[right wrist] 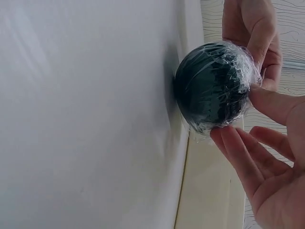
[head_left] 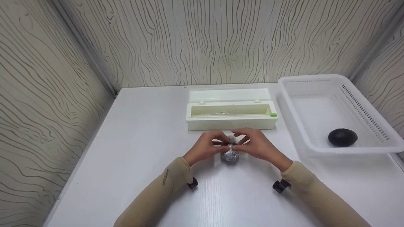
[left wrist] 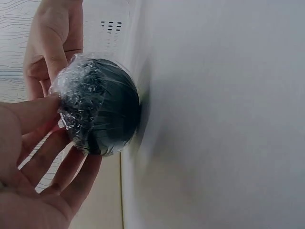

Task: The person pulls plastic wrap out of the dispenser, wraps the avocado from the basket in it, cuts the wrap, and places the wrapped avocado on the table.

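Note:
A dark, rounded thing wrapped in clear cling film (head_left: 229, 156) rests on the white table, between both hands. Crumpled film gathers at its top, while smoother film covers its dark side (left wrist: 116, 107). My left hand (head_left: 206, 146) pinches the wrapped top from the left, its thumb on the near side and fingers curled around the far side. From the right, my right hand (head_left: 257, 146) holds it the same way. In the right wrist view the right thumb (right wrist: 274, 102) presses the bunched film and the fingertips touch the thing's side.
Just beyond the hands stands a white cling film box (head_left: 232, 124), lid raised, with a green slider (head_left: 273, 114) at its right end. To the right, a white plastic basket (head_left: 293, 116) holds a black oval thing (head_left: 342, 137). Patterned panels (head_left: 189, 41) wall in the table.

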Motion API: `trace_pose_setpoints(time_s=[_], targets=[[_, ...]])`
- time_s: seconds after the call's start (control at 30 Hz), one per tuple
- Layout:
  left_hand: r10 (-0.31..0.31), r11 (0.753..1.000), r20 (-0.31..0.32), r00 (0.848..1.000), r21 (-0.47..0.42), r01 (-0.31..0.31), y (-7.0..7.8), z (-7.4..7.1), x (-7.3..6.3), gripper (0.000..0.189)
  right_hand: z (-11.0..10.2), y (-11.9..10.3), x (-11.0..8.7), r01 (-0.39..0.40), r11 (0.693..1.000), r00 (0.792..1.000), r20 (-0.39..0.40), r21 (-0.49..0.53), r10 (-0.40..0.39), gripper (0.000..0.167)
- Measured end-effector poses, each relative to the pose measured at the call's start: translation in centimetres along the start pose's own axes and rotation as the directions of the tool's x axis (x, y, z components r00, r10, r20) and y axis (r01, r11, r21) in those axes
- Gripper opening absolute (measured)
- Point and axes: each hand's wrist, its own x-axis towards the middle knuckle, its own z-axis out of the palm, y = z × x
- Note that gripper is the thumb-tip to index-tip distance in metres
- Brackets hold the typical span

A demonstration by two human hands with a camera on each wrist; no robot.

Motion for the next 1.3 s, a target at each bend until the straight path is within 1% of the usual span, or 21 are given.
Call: trace_pose_setpoints(time_s=[0.07, 0.17, 0.23, 0.3, 0.4, 0.53, 0.63, 0.7, 0.8, 0.9, 0.97, 1.03, 1.2, 1.3], targets=[[-0.009, 1.000, -0.011, 1.000, -0.026, 0.009, -0.2, 0.1, -0.2, 0.018, 0.1, 0.1, 0.0, 0.000, 1.000, 1.000, 0.014, 0.009, 0.000, 0.059], [-0.023, 1.000, -0.043, 0.999, -0.012, 0.023, -0.3, 0.1, -0.5, 0.015, 0.1, 0.3, 0.2, 0.014, 1.000, 0.999, 0.034, 0.010, -0.014, 0.059], [-0.031, 0.999, -0.043, 0.999, -0.009, 0.031, -0.3, 0.1, -0.4, 0.014, 0.1, 0.3, 0.2, 0.016, 1.000, 0.999, 0.039, 0.002, -0.016, 0.058], [-0.043, 0.999, -0.024, 0.999, -0.008, 0.043, -0.3, 0.1, -0.3, 0.014, 0.1, 0.4, 0.3, 0.012, 1.000, 0.999, 0.049, 0.002, -0.012, 0.058], [-0.053, 0.998, 0.016, 0.998, -0.032, 0.053, -0.4, 0.1, -0.2, 0.012, 0.0, 0.4, 0.2, 0.000, 1.000, 0.997, 0.073, 0.025, -0.002, 0.059], [-0.054, 0.998, 0.020, 0.998, -0.042, 0.055, -0.5, 0.3, -0.3, 0.011, -0.1, 0.6, 0.2, -0.009, 0.998, 0.996, 0.094, 0.065, 0.003, 0.061], [-0.045, 0.998, 0.021, 0.999, -0.043, 0.046, -0.4, 0.3, -0.3, 0.011, -0.1, 0.7, 0.3, 0.007, 0.997, 0.995, 0.096, 0.073, -0.014, 0.060], [-0.036, 0.999, 0.030, 0.999, -0.028, 0.037, -0.3, 0.2, -0.3, 0.011, -0.1, 0.8, 0.4, 0.021, 0.996, 0.995, 0.095, 0.084, -0.029, 0.057], [-0.019, 0.999, 0.058, 0.998, 0.032, 0.017, -0.2, 0.1, -0.3, 0.013, 0.0, 1.0, 0.6, 0.040, 0.995, 0.995, 0.086, 0.091, -0.048, 0.054], [-0.010, 0.991, 0.092, 0.996, 0.131, -0.002, 0.0, 0.0, -0.3, 0.022, 0.1, 1.2, 0.6, 0.051, 0.995, 0.996, 0.073, 0.088, -0.058, 0.050], [-0.013, 0.982, 0.110, 0.994, 0.188, -0.008, 0.2, 0.0, -0.4, 0.034, 0.1, 1.3, 0.5, 0.056, 0.996, 0.996, 0.061, 0.076, -0.061, 0.050], [-0.021, 0.971, 0.114, 0.993, 0.240, -0.007, 0.3, 0.0, -0.4, 0.048, 0.0, 1.3, 0.3, 0.061, 0.996, 0.997, 0.050, 0.058, -0.064, 0.049], [-0.054, 0.953, 0.101, 0.993, 0.302, 0.021, 0.2, 0.3, -0.2, 0.079, 0.0, 1.2, 0.0, 0.062, 0.997, 0.997, 0.039, 0.035, -0.063, 0.051], [-0.069, 0.943, 0.098, 0.993, 0.331, 0.033, 0.0, 0.5, -0.1, 0.094, 0.1, 1.1, -0.1, 0.053, 0.997, 0.998, 0.039, 0.047, -0.055, 0.056]])
